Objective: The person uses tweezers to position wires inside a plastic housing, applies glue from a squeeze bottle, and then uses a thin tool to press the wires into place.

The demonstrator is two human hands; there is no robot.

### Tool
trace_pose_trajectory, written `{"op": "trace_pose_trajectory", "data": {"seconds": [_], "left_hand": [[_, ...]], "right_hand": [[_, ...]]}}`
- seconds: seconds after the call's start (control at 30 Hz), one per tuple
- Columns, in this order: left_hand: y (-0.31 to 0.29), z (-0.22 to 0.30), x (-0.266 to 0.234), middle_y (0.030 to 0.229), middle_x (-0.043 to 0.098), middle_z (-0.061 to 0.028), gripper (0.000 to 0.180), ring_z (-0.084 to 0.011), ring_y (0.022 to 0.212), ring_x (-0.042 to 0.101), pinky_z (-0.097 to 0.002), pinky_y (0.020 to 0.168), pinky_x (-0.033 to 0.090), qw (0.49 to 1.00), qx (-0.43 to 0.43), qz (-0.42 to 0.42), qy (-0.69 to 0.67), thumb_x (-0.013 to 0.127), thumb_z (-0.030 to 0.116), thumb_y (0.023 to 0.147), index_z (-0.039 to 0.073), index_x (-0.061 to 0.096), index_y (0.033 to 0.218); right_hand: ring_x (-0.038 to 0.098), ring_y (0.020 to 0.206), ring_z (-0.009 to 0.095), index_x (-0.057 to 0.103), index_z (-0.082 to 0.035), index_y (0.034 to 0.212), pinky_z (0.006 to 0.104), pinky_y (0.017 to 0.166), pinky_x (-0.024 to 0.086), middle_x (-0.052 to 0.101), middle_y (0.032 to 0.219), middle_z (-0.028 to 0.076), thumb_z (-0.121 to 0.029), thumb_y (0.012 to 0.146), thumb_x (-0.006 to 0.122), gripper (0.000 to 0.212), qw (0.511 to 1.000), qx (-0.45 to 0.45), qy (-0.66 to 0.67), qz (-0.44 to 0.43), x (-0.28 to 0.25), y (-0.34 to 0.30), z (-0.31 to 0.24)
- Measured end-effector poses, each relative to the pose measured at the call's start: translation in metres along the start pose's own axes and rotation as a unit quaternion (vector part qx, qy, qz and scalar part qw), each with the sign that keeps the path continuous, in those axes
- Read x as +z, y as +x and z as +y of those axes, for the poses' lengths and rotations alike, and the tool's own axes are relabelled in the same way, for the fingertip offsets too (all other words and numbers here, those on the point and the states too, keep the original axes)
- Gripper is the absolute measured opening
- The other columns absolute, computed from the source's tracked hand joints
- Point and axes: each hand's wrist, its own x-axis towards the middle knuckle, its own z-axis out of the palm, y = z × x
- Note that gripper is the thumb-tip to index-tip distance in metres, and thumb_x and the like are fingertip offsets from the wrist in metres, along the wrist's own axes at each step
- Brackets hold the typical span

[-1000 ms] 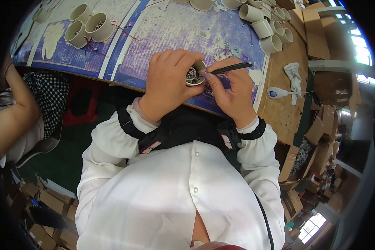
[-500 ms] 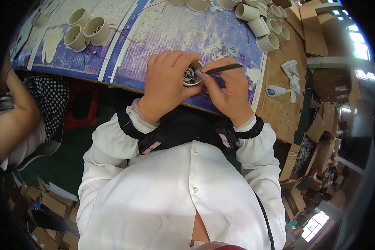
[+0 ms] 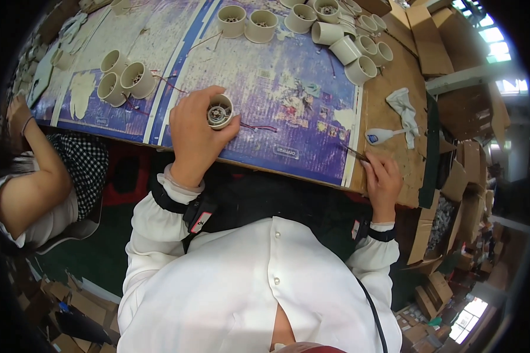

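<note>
My left hand (image 3: 195,132) wraps round a short cream cylindrical housing (image 3: 220,113) near the table's front edge. Its open top faces up and shows a round metal motor-like part inside. A thin red and dark wire (image 3: 259,127) runs out to the right of it across the purple board. At the right front corner, my right hand (image 3: 384,179) pinches a slim dark pair of tweezers (image 3: 354,152), its tip pointing up and left over the board's edge. The lower end of the tweezers is hidden by the fingers.
Several similar housings (image 3: 361,70) crowd the back right, some on their sides. Three more housings (image 3: 139,80) stand at left with wires. A white bottle with a thin spout (image 3: 379,136) lies beside a white cloth (image 3: 404,110). Another person's arm (image 3: 39,141) is at left.
My right hand has left the housing and moved right and nearer to me with the tweezers. My left hand has carried the housing left, and its wire now shows.
</note>
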Motion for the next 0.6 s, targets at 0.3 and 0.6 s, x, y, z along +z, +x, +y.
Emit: {"op": "trace_pose_trajectory", "data": {"seconds": [0.3,0.6], "left_hand": [[-0.001,0.0,0.003,0.092,0.069,-0.0123,0.045,-0.0323,0.085,0.067,-0.0394,0.078,0.053,0.999,-0.03,0.001,-0.017,0.084,0.014,0.069,0.006,0.067,0.11],[-0.001,0.0,0.004,0.092,0.069,-0.0126,0.047,-0.0333,0.085,0.067,-0.0404,0.076,0.052,0.999,-0.05,0.001,0.016,0.085,0.019,0.068,0.006,0.067,0.109]], "right_hand": [[0.062,0.1,0.015,0.061,-0.003,0.121,0.0292,0.081,0.051,0.066,0.111,0.008,-0.019,0.085,0.082,0.045,0.936,0.293,0.128,0.15,0.033,0.018,0.024],[0.064,0.097,0.013,0.059,-0.001,0.126,0.0253,0.085,0.051,0.067,0.116,0.006,-0.007,0.093,0.07,0.035,0.883,0.264,0.388,-0.002,0.045,0.041,-0.031]]}}
